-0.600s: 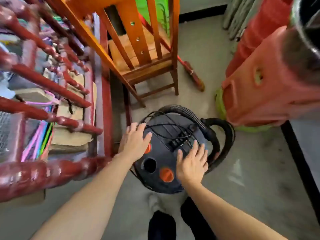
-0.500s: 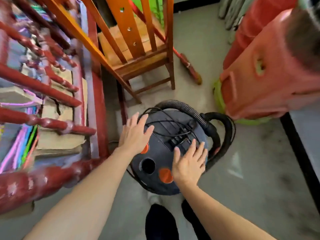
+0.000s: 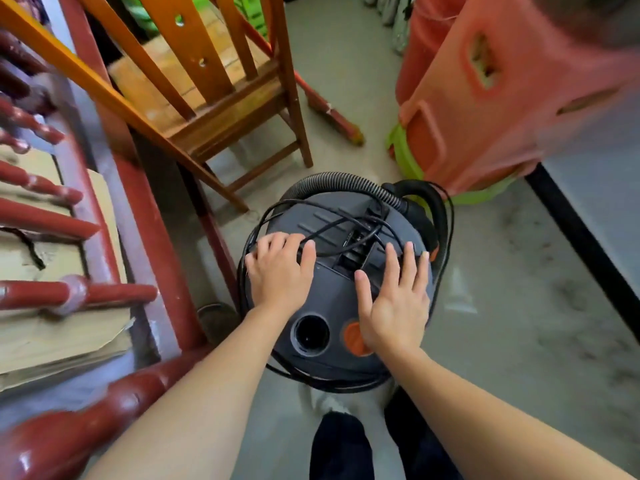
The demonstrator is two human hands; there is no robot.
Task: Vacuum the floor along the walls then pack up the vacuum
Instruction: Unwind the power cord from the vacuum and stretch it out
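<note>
Vacuum sitting on floor beside wooden chair, cord looped on top; left hand and right hand pressing flat on its lid, fingers straight, gripping nothing

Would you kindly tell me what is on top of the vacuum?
A black cord loops across the vacuum's lid, and both hands rest there: left hand, right hand. The right hand partly covers an orange button.

- I see both hands flat on the dark vacuum at frame centre: left hand over the black cord, right hand beside the orange button.
- A wooden chair stands at the upper left.
</note>
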